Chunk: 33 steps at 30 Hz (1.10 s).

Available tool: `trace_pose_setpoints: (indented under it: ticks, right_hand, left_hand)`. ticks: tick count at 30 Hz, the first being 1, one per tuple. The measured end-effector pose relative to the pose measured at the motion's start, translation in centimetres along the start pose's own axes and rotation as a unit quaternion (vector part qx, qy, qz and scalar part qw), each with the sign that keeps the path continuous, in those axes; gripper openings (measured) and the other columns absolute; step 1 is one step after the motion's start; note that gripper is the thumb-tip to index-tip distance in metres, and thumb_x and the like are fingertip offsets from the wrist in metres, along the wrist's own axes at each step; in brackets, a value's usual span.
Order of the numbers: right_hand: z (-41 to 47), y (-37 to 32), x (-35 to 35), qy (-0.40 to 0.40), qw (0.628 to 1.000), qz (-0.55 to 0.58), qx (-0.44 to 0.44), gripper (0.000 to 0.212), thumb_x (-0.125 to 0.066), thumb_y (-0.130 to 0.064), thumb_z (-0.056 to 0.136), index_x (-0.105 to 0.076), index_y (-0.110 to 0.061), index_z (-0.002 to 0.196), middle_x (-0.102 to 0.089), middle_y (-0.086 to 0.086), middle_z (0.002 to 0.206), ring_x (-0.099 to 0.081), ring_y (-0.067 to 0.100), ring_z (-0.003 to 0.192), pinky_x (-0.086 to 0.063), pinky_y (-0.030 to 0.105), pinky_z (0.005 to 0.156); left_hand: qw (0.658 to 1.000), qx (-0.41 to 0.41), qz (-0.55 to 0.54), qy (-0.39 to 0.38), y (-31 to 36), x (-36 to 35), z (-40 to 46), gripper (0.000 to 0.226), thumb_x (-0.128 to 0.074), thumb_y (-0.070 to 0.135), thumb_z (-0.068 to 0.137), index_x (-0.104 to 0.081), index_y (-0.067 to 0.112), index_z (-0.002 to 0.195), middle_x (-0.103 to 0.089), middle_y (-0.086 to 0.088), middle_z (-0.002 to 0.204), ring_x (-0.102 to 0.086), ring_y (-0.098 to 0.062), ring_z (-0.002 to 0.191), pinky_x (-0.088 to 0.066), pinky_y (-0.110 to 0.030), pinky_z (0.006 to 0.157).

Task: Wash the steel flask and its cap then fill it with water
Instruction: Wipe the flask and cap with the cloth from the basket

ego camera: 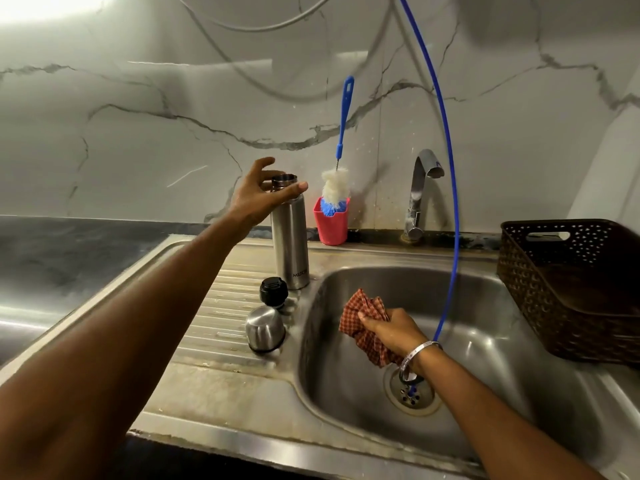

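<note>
Two containers on the sink's point(221, 389) drainboard: steel flask point(290, 247) upright, uncapped; red cup point(330, 224) behind it holding a blue-handled bottle brush point(336, 188). Black stopper point(273, 292) and steel cap point(265, 329) sit just before the flask. My left hand point(258, 197), fingers spread wide, at the flask's neck. My right hand point(393, 329) grips a checked cloth point(363, 323) over the basin. Blue hose point(446, 188) runs down to the drain; brown basket point(568, 292) at right.

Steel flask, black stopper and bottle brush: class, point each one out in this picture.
Steel flask point(290, 244): head view, middle of its upright body.
Black stopper point(273, 292): head view, side of the stopper on the drainboard.
Bottle brush point(335, 189): head view, white bristles above the red cup.
</note>
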State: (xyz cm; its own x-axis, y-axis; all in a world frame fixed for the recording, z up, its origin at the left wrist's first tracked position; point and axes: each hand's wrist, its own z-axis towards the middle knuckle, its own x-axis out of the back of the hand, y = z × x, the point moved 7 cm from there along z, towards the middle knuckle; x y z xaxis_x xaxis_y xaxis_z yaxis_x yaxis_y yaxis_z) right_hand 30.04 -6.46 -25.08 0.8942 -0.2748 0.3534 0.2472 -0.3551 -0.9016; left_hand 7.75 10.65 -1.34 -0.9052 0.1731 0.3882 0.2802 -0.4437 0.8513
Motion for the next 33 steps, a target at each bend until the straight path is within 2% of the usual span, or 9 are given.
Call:
trace_pose_setpoints:
  ticks: [4, 7, 10, 14, 21, 26, 29, 31, 33]
  right_hand:
    - [-0.1, 0.0, 0.4, 0.000, 1.000, 0.010, -0.001, 0.036, -0.072, -0.046, 0.089, -0.074, -0.015, 0.107, -0.077, 0.002, 0.092, -0.073, 0.019, 0.086, -0.059, 0.037, 0.086]
    - [0.2, 0.2, 0.7, 0.002, 1.000, 0.003, -0.010, 0.042, -0.072, -0.048, 0.088, -0.072, -0.013, 0.111, -0.075, 0.004, 0.097, -0.072, 0.022, 0.090, -0.058, 0.038, 0.088]
    - [0.2, 0.3, 0.8, 0.005, 1.000, 0.003, -0.017, 0.045, -0.072, -0.049, 0.087, -0.071, -0.012, 0.113, -0.075, 0.004, 0.097, -0.072, 0.023, 0.090, -0.058, 0.040, 0.089]
    - [0.0, 0.4, 1.1, 0.008, 1.000, -0.013, -0.023, 0.048, -0.073, -0.050, 0.086, -0.071, -0.011, 0.113, -0.075, 0.004, 0.097, -0.072, 0.022, 0.089, -0.059, 0.038, 0.086]
    - [-0.1, 0.8, 2.1, 0.016, 0.999, 0.007, -0.032, 0.047, -0.073, -0.052, 0.085, -0.071, -0.013, 0.111, -0.076, 0.004, 0.096, -0.073, 0.023, 0.088, -0.059, 0.041, 0.088]
    - [-0.3, 0.6, 3.4, 0.059, 0.994, 0.083, -0.035, 0.043, -0.073, -0.049, 0.085, -0.072, -0.013, 0.108, -0.077, 0.006, 0.096, -0.074, 0.026, 0.088, -0.060, 0.045, 0.086]
    - [-0.9, -0.7, 5.0, 0.118, 0.982, 0.150, -0.009, 0.034, -0.066, -0.035, 0.095, -0.066, -0.014, 0.121, -0.072, 0.009, 0.112, -0.069, 0.029, 0.103, -0.054, 0.042, 0.094]
    - [-1.2, -0.7, 5.9, 0.151, 0.974, 0.168, -0.016, 0.036, -0.063, -0.031, 0.098, -0.059, -0.013, 0.129, -0.067, 0.010, 0.120, -0.065, 0.031, 0.111, -0.052, 0.041, 0.095]
    - [-1.2, -0.2, 6.4, 0.159, 0.972, 0.170, -0.028, 0.040, -0.062, -0.030, 0.098, -0.058, -0.014, 0.134, -0.067, 0.012, 0.125, -0.064, 0.032, 0.113, -0.050, 0.047, 0.101]
  left_hand:
    - [0.976, 0.192, -0.042, 0.093, -4.5, 2.5, -4.2, 0.075, -0.055, 0.063, 0.094, -0.037, 0.013, 0.147, -0.064, -0.012, 0.125, -0.063, -0.024, 0.113, -0.046, -0.036, 0.089]
    - [0.953, 0.295, 0.062, -0.009, -7.0, 2.5, -6.8, 0.053, -0.045, 0.046, 0.105, -0.052, 0.005, 0.138, -0.069, -0.020, 0.119, -0.067, -0.031, 0.104, -0.047, -0.046, 0.094]
    - [0.921, 0.252, 0.274, -0.113, -7.2, 0.9, -7.9, 0.050, -0.064, 0.043, 0.097, -0.064, -0.001, 0.121, -0.071, -0.018, 0.117, -0.068, -0.026, 0.095, -0.053, -0.033, 0.073]
    - [0.876, 0.189, 0.414, -0.159, -7.2, -1.6, -9.0, 0.062, -0.084, 0.054, 0.074, -0.071, 0.010, 0.116, -0.071, -0.007, 0.106, -0.066, -0.020, 0.092, -0.059, -0.036, 0.084]
    - [0.890, 0.149, 0.386, -0.191, -4.5, -3.3, -9.0, 0.039, -0.090, 0.038, 0.071, -0.078, 0.008, 0.093, -0.075, -0.006, 0.083, -0.072, -0.018, 0.074, -0.063, -0.032, 0.071]
    - [0.938, 0.108, 0.144, -0.296, -0.6, -9.7, -11.1, 0.031, -0.075, 0.032, 0.090, -0.075, 0.010, 0.112, -0.076, -0.009, 0.102, -0.074, -0.020, 0.093, -0.063, -0.032, 0.081]
    - [0.989, -0.025, -0.025, -0.146, 1.4, -13.2, -12.0, 0.035, -0.073, 0.020, 0.092, -0.068, 0.020, 0.127, -0.071, -0.003, 0.122, -0.069, -0.015, 0.112, -0.058, -0.041, 0.097]
    - [0.982, -0.147, -0.109, 0.038, 3.3, -12.5, -12.7, 0.047, -0.071, 0.013, 0.093, -0.059, 0.024, 0.136, -0.065, -0.002, 0.134, -0.063, -0.012, 0.123, -0.055, -0.031, 0.100]
    - [0.968, -0.220, -0.080, 0.093, 3.3, -13.2, -12.9, 0.050, -0.070, 0.010, 0.093, -0.053, 0.027, 0.137, -0.061, 0.001, 0.137, -0.059, -0.011, 0.127, -0.052, -0.023, 0.102]
